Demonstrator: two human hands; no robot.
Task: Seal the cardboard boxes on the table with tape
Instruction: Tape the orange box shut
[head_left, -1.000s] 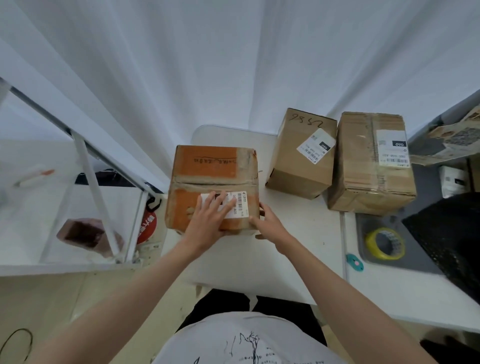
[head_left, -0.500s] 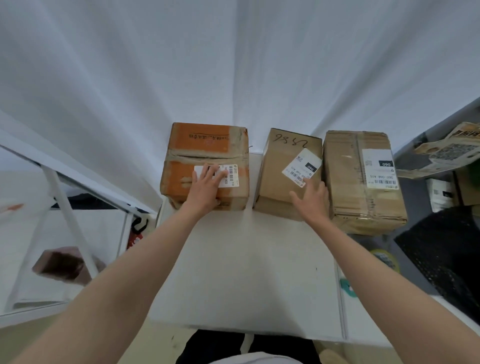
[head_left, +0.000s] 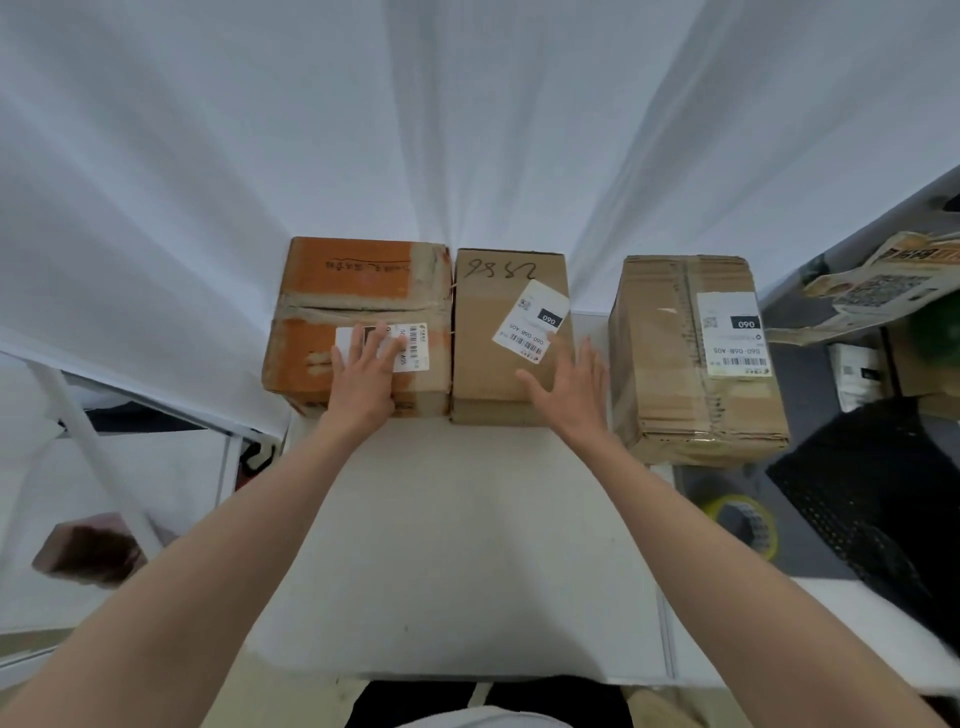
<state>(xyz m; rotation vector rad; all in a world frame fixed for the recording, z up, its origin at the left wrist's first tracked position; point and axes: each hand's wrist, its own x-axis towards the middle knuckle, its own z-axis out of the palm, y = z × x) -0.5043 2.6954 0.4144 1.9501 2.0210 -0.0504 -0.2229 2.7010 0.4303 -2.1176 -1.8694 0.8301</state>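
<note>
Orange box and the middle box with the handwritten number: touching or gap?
Touching. The head view shows the orange box flush against the middle box, with only a thin dark seam between their sides; no table surface shows between them.

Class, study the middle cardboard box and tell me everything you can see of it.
The middle box is plain brown cardboard, closed, with dark handwriting near its far edge and a white barcode label stuck on askew. It stands on the white table, pressed against the orange box. The right hand lies flat on its near right corner.
</note>
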